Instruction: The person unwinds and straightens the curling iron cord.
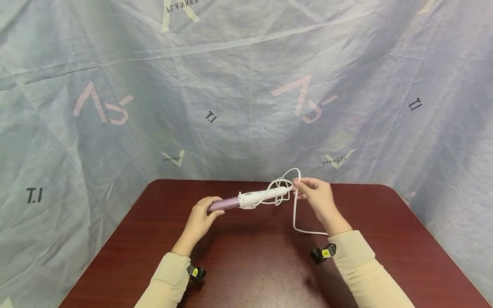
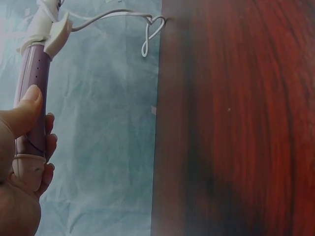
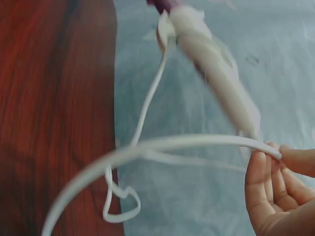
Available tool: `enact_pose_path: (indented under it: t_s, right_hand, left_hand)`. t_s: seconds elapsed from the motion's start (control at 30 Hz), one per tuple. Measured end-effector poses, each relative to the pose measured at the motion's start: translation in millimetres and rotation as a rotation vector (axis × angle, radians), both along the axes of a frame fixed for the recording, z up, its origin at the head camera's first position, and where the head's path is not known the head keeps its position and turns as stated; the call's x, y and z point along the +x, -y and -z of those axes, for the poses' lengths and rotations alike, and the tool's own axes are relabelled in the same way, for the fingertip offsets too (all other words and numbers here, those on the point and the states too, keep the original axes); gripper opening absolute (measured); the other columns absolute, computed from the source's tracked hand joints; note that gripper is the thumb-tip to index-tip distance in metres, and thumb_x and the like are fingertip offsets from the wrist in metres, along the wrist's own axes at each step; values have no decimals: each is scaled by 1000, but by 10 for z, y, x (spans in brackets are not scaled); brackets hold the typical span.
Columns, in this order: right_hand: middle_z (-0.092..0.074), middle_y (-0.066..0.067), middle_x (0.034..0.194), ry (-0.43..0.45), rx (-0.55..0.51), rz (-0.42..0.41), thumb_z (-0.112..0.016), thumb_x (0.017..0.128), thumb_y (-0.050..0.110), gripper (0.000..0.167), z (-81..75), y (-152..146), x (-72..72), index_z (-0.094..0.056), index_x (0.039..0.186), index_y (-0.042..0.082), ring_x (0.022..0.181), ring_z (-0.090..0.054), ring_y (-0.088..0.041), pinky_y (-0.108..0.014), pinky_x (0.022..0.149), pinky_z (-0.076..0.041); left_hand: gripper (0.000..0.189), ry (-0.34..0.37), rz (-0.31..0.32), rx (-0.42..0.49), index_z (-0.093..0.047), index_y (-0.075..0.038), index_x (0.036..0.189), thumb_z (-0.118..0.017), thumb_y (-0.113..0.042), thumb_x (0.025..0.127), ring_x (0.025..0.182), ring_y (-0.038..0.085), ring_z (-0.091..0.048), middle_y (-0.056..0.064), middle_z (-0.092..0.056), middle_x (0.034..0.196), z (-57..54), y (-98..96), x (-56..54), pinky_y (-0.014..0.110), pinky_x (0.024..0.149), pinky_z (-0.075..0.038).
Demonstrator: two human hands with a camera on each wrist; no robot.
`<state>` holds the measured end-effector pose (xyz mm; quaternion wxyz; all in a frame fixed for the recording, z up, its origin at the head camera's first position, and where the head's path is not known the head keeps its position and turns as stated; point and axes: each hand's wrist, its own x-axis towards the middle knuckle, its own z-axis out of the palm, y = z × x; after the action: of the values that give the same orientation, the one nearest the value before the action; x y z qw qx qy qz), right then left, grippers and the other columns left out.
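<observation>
A curling iron with a purple barrel [image 1: 227, 204] and a white handle [image 1: 265, 195] is held up over the table. My left hand [image 1: 203, 214] grips the barrel near its tip, thumb on one side and fingers round the other, as the left wrist view shows. At the handle's far end my right hand [image 1: 317, 194] pinches the white cord [image 3: 187, 141] between thumb and fingers. Loops of cord hang round the handle, and one length drops from the right hand toward the right forearm.
The dark red wooden table [image 1: 246, 265] lies below both hands. Close behind its back edge hangs a grey printed cloth [image 1: 246, 107], which continues along the sides. Black wrist cameras [image 1: 322, 253] sit at both beige sleeves.
</observation>
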<state>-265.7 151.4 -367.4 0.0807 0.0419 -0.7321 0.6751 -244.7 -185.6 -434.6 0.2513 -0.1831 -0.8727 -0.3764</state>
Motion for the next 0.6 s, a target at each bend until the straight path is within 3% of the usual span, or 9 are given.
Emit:
enact_pose_path:
  t_s: [0.17, 0.37, 0.5, 0.6]
  right_hand:
    - [-70, 2, 72, 119, 32, -11, -59, 94, 4, 39, 98, -302, 14, -52, 127, -16, 63, -65, -7, -26, 62, -57]
    - [-66, -1, 72, 288, 156, -100, -51, 94, -1, 53, 359, -580, 170, -32, 142, -13, 58, -60, -9, -29, 59, -56]
    - [-63, -5, 71, 339, 288, -129, -52, 92, -3, 50, 547, -747, 294, -37, 139, -11, 61, -59, -14, -33, 58, -55]
    - [-63, -6, 68, 355, 356, -105, -54, 91, -3, 40, 643, -878, 383, -47, 129, -13, 60, -58, -16, -33, 56, -53]
  left_hand:
    - [34, -5, -37, 50, -67, -9, 110, -79, -12, 78, 89, 23, -59, 11, -69, 104, -46, 52, -6, 41, 76, -47]
    - [35, -21, -98, 100, -68, -6, 111, -79, -11, 78, 85, 23, -56, 13, -69, 104, -130, 109, -44, 35, 71, -44]
    - [35, -33, -125, 127, -67, -5, 112, -78, -13, 79, 86, 26, -57, 14, -69, 104, -191, 116, -61, 37, 73, -44]
    - [35, -38, -139, 151, -67, -4, 112, -78, -13, 80, 89, 28, -58, 14, -69, 106, -228, 110, -59, 41, 76, -45]
